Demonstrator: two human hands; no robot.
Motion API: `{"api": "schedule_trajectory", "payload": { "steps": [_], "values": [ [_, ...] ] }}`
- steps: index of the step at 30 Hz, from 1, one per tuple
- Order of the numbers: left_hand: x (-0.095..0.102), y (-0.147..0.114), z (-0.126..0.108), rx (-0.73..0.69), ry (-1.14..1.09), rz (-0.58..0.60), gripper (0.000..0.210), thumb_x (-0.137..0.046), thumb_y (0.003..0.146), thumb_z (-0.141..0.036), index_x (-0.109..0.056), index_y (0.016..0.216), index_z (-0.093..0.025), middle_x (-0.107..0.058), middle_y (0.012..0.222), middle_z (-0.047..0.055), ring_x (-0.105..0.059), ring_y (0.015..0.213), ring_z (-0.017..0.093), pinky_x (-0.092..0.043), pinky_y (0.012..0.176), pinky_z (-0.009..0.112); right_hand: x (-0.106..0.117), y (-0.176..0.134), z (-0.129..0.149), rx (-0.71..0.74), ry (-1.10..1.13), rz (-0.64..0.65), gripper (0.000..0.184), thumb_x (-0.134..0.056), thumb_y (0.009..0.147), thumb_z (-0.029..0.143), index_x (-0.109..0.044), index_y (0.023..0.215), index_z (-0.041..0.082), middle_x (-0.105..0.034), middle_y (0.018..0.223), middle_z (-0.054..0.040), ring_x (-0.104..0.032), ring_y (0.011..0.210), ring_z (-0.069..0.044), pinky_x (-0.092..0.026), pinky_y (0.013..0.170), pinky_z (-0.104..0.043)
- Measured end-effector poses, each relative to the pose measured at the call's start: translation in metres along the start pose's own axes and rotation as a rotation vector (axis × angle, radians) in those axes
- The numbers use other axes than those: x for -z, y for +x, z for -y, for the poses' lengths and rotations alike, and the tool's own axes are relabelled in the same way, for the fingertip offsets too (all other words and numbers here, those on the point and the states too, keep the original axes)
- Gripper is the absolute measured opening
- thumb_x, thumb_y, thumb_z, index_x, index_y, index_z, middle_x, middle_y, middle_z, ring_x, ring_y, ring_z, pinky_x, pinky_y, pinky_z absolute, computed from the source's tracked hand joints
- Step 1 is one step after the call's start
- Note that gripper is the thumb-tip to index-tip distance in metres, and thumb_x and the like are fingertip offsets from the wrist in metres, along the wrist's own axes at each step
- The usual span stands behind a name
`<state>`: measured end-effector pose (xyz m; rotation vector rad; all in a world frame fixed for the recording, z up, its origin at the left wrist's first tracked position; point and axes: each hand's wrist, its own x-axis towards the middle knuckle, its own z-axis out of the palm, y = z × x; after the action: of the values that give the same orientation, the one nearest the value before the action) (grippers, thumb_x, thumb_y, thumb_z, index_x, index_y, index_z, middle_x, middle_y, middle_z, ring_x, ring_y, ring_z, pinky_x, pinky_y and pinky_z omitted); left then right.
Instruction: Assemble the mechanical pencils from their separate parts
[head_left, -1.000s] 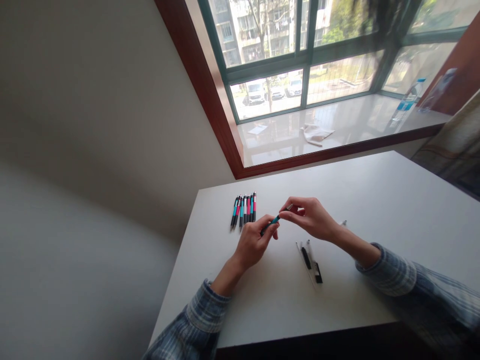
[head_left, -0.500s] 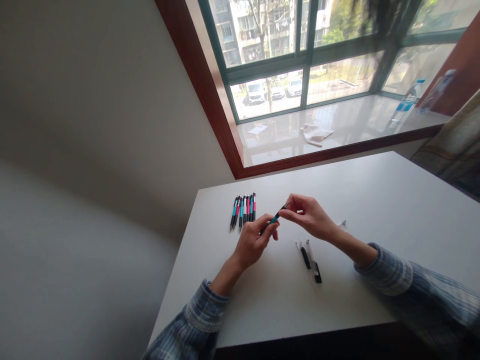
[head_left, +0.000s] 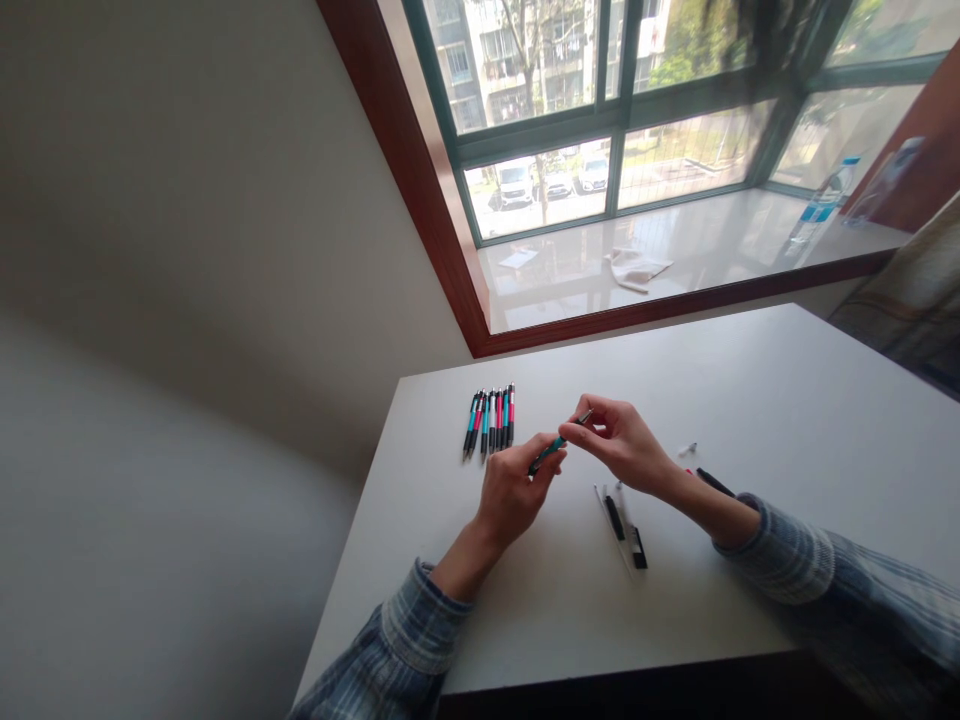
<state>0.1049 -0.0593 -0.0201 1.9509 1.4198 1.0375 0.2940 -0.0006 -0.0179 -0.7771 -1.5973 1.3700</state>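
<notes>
Between my hands, above the white table, a teal pen [head_left: 553, 446] is held at a slant, its upper end pointing away to the right. My left hand [head_left: 517, 490] is closed around the lower part of the barrel. Thumb and fingers of my right hand [head_left: 611, 435] pinch the pen near its upper end. A row of assembled pens [head_left: 489, 420] in teal, pink and white lies beyond my left hand. Nearer to me on the table are loose pen parts: a black grip [head_left: 614, 518], a thin white refill [head_left: 613, 525] and a clear piece with a black end [head_left: 638, 548].
Beside my right forearm lie a small whitish part [head_left: 688, 450] and a black piece [head_left: 714, 481], partly hidden by the arm. The white table [head_left: 540, 620] meets the wall and windowsill. On the sill are a crumpled cloth [head_left: 636, 270] and a water bottle [head_left: 825, 205].
My right hand has shifted slightly down and right on the pen, and the left has turned a little. The black piece by my right forearm has come into view.
</notes>
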Motion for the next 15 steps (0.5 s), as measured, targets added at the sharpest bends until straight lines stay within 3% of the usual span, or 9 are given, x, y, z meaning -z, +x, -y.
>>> {"api": "schedule_trajectory", "payload": {
  "steps": [2, 7, 9, 12, 15],
  "values": [
    [-0.003, -0.001, 0.001, 0.047, -0.088, 0.038, 0.024, -0.058, 0.101, -0.040, -0.071, 0.099, -0.019, -0.071, 0.073, 0.000, -0.056, 0.057, 0.010, -0.042, 0.060, 0.023, 0.003, 0.001, 0.002, -0.018, 0.006, 0.042, 0.034, -0.080, 0.085, 0.048, -0.065, 0.082, 0.018, -0.063, 0.069, 0.0005, -0.056, 0.064, -0.014, -0.047, 0.059, -0.026],
    [-0.012, -0.004, 0.003, 0.193, -0.572, 0.262, 0.037, -0.055, 0.101, -0.051, -0.062, 0.096, -0.016, -0.068, 0.068, 0.002, -0.053, 0.046, 0.009, -0.040, 0.048, 0.021, 0.016, 0.007, 0.009, -0.074, 0.053, 0.310, 0.034, -0.072, 0.092, 0.049, -0.072, 0.103, 0.016, -0.067, 0.074, -0.0013, -0.059, 0.066, -0.013, -0.047, 0.061, -0.026],
    [-0.015, -0.005, 0.004, 0.210, -0.677, 0.306, 0.040, -0.056, 0.099, -0.054, -0.061, 0.095, -0.015, -0.068, 0.067, 0.003, -0.055, 0.046, 0.010, -0.043, 0.048, 0.022, 0.019, 0.007, 0.010, -0.085, 0.066, 0.369, 0.035, -0.072, 0.093, 0.048, -0.074, 0.102, 0.015, -0.068, 0.076, -0.0028, -0.061, 0.068, -0.014, -0.048, 0.063, -0.026],
    [-0.018, -0.007, 0.004, 0.207, -0.653, 0.277, 0.040, -0.059, 0.098, -0.054, -0.063, 0.095, -0.014, -0.068, 0.069, 0.004, -0.058, 0.052, 0.011, -0.047, 0.052, 0.023, 0.019, 0.006, 0.009, -0.100, 0.065, 0.362, 0.033, -0.075, 0.090, 0.047, -0.074, 0.096, 0.015, -0.071, 0.078, -0.0040, -0.065, 0.072, -0.016, -0.052, 0.069, -0.029],
    [-0.017, -0.008, 0.003, 0.176, -0.483, 0.195, 0.037, -0.060, 0.098, -0.051, -0.066, 0.095, -0.015, -0.071, 0.073, 0.004, -0.060, 0.056, 0.012, -0.048, 0.056, 0.024, 0.016, 0.004, 0.009, -0.095, 0.030, 0.290, 0.033, -0.077, 0.088, 0.048, -0.073, 0.092, 0.016, -0.073, 0.082, -0.0051, -0.068, 0.077, -0.019, -0.054, 0.073, -0.031]
  ]
}}
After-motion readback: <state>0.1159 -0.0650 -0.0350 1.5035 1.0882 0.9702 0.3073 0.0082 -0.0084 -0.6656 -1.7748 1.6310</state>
